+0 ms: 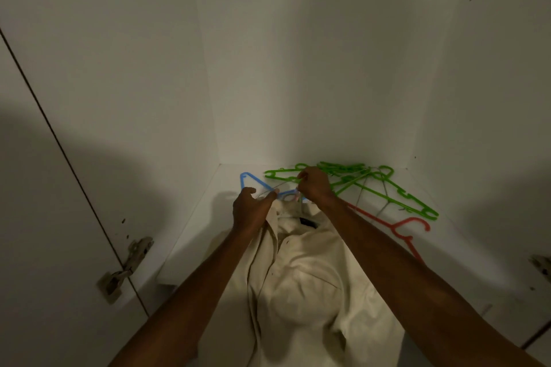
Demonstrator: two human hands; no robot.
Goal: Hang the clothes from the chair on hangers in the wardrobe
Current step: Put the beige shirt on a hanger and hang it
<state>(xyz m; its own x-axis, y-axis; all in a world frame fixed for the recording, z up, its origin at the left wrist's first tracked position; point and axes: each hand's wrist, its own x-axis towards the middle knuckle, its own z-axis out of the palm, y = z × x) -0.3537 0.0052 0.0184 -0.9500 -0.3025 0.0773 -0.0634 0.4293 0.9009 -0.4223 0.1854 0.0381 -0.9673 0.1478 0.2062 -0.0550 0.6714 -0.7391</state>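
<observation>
While a cream shirt (301, 271) lay spread across the white wardrobe shelf (190, 226), collar toward the back, both hands worked at its neckline. The left hand (250, 208) pinched a thin wire hanger (275, 186) at the collar's left edge; the right hand (314, 185) was closed on the same wire near its hook. The shirt looked like soft, light cotton, limp and creased, likely to slide off thin wire unless held at the shoulders or collar. Behind the hands lay a blue plastic hanger (249, 177), partly covered. Several green plastic hangers (396, 188) lay tangled to the right, and a red one (402, 231) nearer the front. All were rigid, smooth and triangular with hooked tops.
</observation>
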